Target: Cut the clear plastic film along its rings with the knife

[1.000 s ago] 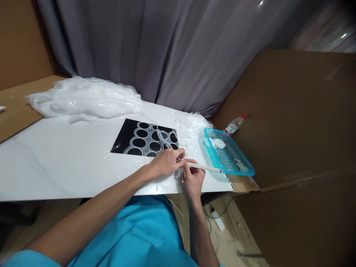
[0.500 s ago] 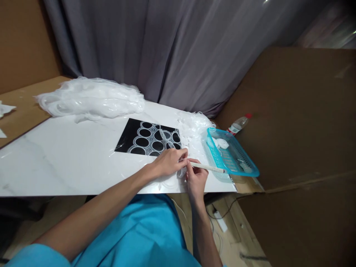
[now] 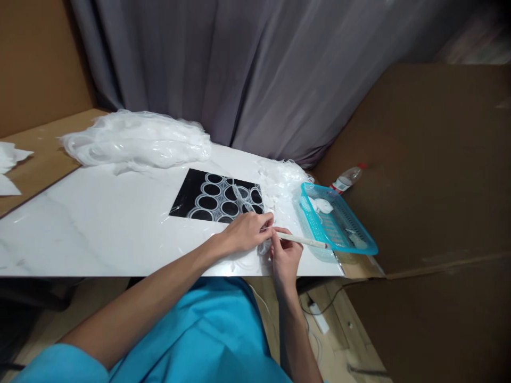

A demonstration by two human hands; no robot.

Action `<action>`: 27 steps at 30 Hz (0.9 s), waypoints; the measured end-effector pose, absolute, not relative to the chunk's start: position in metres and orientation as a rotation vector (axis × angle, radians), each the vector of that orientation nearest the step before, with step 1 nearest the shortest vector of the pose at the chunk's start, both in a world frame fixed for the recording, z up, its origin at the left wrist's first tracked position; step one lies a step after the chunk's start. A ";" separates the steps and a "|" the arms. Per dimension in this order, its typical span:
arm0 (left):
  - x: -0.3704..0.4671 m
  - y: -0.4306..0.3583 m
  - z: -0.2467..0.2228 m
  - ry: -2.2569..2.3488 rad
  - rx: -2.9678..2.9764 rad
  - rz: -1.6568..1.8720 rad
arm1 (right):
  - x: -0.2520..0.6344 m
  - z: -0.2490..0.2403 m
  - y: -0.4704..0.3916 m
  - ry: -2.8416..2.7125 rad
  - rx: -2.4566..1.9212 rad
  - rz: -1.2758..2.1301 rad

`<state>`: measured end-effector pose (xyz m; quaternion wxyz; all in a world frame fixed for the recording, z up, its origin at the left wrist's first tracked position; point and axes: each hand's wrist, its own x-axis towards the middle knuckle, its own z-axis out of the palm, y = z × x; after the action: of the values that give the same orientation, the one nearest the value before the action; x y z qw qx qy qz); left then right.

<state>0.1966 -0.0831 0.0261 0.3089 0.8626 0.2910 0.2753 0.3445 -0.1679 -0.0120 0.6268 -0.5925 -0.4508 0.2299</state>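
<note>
Near the front edge of the white table my two hands meet at the fingertips. My right hand (image 3: 286,258) is closed around a slim, pale, pen-like stick (image 3: 303,240), which points to the right toward the basket. My left hand (image 3: 249,231) pinches a thin white strand at the stick's left end; the fine detail is too small to make out. White lacy material (image 3: 264,247) lies under the fingers. Just beyond my left hand is a black sheet (image 3: 181,199) with a white pattern of rings, and a loose white strip lies across it.
A blue plastic basket (image 3: 343,247) with white pieces inside stands at the right, beside a red-capped bottle (image 3: 347,180). A big white sheer bundle (image 3: 139,139) lies at the back left, and a smaller white heap (image 3: 285,174) behind the basket. Cardboard panels (image 3: 447,159) flank the table.
The whole view has shifted slightly, so everything appears a little further right. Both hands keep the same hold, and the stick stays in my right hand.
</note>
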 end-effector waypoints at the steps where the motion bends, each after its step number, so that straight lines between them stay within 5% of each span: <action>1: 0.197 -0.083 0.026 0.768 2.281 0.726 | 0.345 -0.012 -0.168 -1.033 -1.358 0.530; 27: 0.195 -0.085 0.027 0.767 2.309 0.707 | 0.342 -0.012 -0.170 -1.004 -1.359 0.548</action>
<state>0.1953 -0.0846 0.0266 0.2995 0.8695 0.2888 0.2663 0.3423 -0.1698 -0.0121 0.6310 -0.5936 -0.4384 0.2394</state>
